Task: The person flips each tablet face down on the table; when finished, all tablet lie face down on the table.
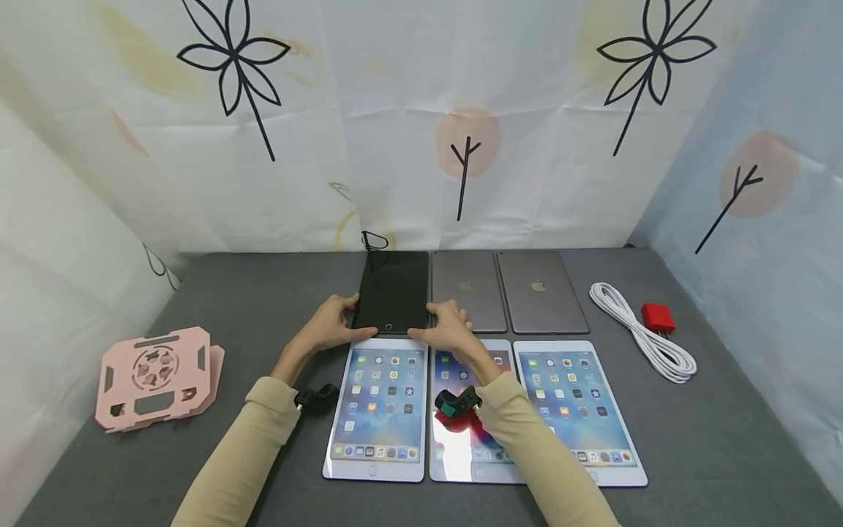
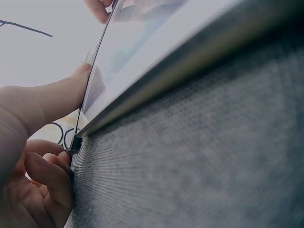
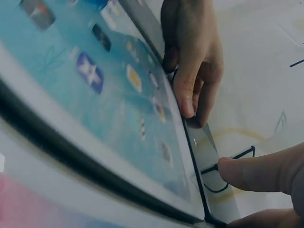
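Black tablet (image 1: 394,289), screen up and dark, is positioned at the far edge of the grey worktop (image 1: 276,289), just left of that edge's midpoint. The left hand (image 1: 331,323) is clamped on the tablet's near-left corner: thumb at the near side, fingers against the left side. The right hand (image 1: 452,327) is clamped on the near-right corner in mirrored position.

Along the worktop's far edge, toward the far-right corner, two further units lie back up: the inner grey tablet (image 1: 469,300), just beside the black unit, and the outer grey tablet (image 1: 543,296).

A row nearer the person comprises three units with lit screens: the left white tablet (image 1: 382,406), the middle white tablet (image 1: 454,446), partly covered by the right arm, and the right white tablet (image 1: 579,402), partly covered by the right sleeve (image 1: 540,461).

Near the worktop's right edge lies a coiled white cable (image 1: 642,333), with a red power adapter (image 1: 658,318) just beside it. A pink slotted frame (image 1: 191,366) lies near the left edge.
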The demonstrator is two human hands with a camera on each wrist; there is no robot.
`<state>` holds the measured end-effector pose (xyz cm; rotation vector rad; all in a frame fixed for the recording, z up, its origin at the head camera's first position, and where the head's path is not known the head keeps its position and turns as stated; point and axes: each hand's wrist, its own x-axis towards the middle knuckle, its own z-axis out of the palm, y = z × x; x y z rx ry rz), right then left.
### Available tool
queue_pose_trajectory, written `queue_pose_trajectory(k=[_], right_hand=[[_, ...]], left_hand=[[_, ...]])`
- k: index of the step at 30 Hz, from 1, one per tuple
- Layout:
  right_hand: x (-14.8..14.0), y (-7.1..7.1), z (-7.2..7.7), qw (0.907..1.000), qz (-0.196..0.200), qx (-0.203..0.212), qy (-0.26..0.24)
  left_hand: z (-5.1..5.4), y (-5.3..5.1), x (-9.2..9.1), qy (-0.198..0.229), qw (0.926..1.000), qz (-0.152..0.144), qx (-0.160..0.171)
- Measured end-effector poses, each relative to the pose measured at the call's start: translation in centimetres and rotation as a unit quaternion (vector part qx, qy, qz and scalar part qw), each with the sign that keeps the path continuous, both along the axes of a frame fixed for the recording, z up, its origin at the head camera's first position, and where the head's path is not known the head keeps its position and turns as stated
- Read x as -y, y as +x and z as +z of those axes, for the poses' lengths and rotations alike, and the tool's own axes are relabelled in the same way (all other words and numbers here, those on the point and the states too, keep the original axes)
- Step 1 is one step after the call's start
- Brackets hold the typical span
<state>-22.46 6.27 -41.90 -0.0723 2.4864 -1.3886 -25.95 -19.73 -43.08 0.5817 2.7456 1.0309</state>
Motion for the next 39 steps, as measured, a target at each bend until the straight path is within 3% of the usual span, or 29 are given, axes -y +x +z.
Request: queue_pose_trajectory(k=[10,20,26,31,39], right_hand=[[-0.2,-0.2,0.5,0.9905,-0.016,0.049,-0.128],[-0.3,0.1,0.7,0.9823,0.0,0.032,-0.184],[-0.2,0.5,0.6,0.9803,0.006,0.037,-0.194],[0.0,0.8,0.5,0.9799,0.019,0.016,-0.198],[0.2,0.9,0.6,0.9785,0.006,-0.009,-0.206]], left_hand=[[0.3,0.0,0.3,0.002,0.9999,0.005,0.012],[0.1,-0.1,0.6,0.01,0.9999,-0.005,0.013],[-0.1,0.1,0.8,0.006,0.9999,-0.004,0.009],[0.0,0.2,0.7,-0.004,0.9999,0.007,0.014],[0.8,-0.1,-0.1,-0.047,0.9975,0.023,0.048]])
